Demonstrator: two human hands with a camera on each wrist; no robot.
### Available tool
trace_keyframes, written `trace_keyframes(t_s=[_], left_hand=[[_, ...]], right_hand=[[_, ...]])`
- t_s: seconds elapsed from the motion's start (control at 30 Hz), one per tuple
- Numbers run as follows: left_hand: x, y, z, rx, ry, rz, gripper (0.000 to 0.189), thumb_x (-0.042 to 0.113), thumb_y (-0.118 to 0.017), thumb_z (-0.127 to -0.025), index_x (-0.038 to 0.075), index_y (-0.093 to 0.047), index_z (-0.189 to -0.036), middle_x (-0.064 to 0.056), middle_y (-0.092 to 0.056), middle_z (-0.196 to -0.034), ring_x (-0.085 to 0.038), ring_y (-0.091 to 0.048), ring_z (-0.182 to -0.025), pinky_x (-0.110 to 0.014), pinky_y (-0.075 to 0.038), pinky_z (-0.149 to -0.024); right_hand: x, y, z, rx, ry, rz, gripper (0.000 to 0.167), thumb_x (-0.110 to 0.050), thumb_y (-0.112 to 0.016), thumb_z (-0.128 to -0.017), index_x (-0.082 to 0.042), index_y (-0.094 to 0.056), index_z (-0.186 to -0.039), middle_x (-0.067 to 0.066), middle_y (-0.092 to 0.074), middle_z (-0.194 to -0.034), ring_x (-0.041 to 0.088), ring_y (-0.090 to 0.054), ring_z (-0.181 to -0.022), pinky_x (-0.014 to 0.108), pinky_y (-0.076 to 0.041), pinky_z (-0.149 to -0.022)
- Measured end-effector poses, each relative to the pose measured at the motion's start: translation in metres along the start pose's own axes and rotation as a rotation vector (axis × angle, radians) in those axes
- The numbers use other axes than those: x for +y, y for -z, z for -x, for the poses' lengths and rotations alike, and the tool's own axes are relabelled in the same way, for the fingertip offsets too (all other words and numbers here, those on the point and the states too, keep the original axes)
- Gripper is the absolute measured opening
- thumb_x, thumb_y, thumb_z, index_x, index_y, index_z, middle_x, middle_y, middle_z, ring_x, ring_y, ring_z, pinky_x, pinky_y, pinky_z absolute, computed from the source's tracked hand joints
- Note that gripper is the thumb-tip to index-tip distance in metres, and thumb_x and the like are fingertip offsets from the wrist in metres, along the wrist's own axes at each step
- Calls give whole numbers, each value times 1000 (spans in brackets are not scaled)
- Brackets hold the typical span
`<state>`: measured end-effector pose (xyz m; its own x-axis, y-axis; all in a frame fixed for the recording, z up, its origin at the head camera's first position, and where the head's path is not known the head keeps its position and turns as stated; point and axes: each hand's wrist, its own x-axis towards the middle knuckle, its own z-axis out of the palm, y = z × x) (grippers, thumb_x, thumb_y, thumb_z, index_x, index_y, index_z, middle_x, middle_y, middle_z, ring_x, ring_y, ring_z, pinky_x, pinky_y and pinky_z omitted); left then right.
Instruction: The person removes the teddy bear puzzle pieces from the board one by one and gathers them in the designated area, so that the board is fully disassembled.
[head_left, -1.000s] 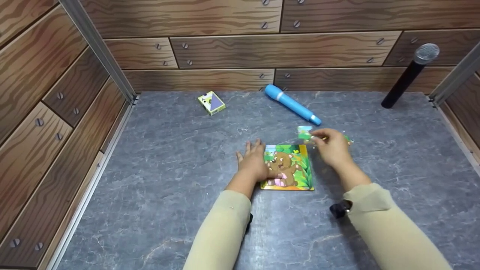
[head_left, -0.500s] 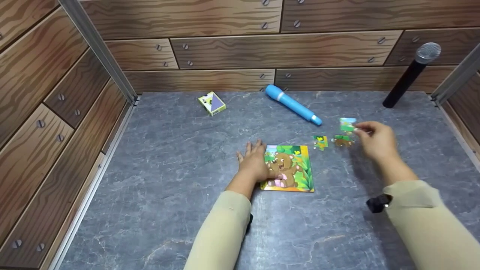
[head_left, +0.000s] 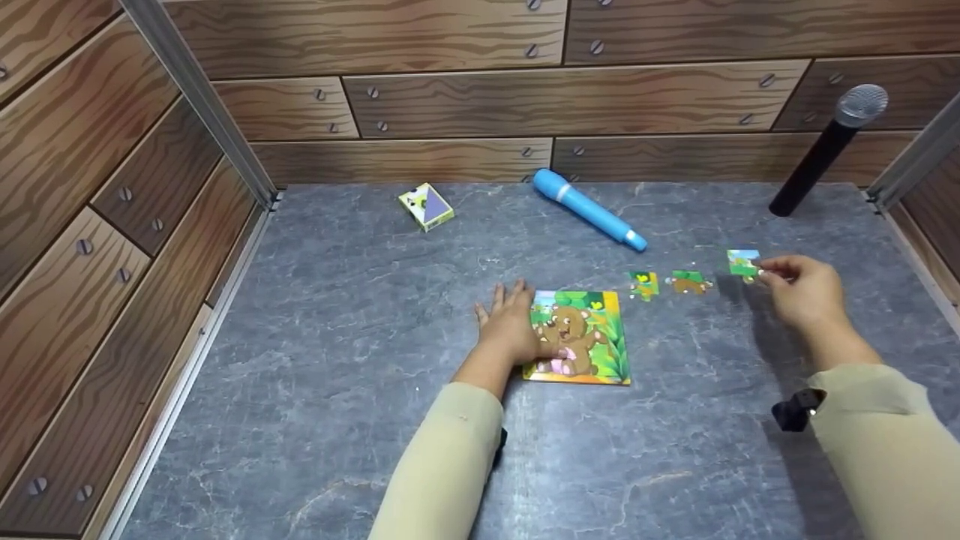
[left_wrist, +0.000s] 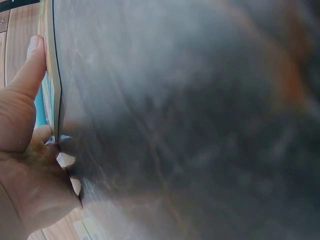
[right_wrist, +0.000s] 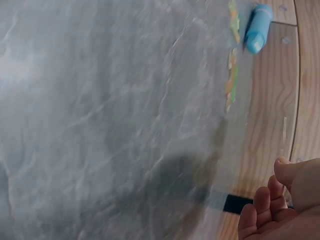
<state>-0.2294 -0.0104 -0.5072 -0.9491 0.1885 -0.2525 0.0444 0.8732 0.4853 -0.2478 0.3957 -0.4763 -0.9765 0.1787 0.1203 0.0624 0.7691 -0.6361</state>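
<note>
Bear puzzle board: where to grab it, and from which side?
I'd take the bear puzzle board by its right edge, coming in low from the right, thumb on top and fingertips at the edge. It's a flat square lying on the table; the left hand covers part of its left side, while the right edge is uncovered.

Head cam's sitting highest + farthest, looking fwd/down over desk (head_left: 337, 337) & up to back wall (head_left: 450, 105). L wrist cam's riding close by L hand (head_left: 508, 330), facing low along desk, view lying rolled on its side. R wrist cam's also sitting close + rolled, looking past R hand (head_left: 810, 294) twd back wall. Head & R wrist views are sharing blue stick (right_wrist: 258, 29) + 2 puzzle pcs (head_left: 643, 286).
</note>
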Motion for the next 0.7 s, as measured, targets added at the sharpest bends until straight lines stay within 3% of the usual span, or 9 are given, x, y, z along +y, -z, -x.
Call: trace_keyframes(t_s=[0.3, 0.7], left_hand=[[0, 0, 0, -1, 5, 21, 120, 61, -90, -74, 21, -29, -169, 0, -14, -178, -31, 2, -163, -66, 6, -126], [0, 1, 0, 0, 5, -7, 120, 63, -89, -75, 21, -29, -169, 0, -14, -178, -30, 1, -163, -65, 4, -126]], right_hand=[[18, -2, -2, -83, -50, 31, 31, -13, -59, -108, 12, -68, -125, 32, -67, -117, 23, -57, -92, 15, -43, -65], [34, -17, -5, -126, -64, 81, 28, -10, -61, -106, 12, -69, -122, 30, -68, -110, 32, -58, -93, 36, -44, -75]])
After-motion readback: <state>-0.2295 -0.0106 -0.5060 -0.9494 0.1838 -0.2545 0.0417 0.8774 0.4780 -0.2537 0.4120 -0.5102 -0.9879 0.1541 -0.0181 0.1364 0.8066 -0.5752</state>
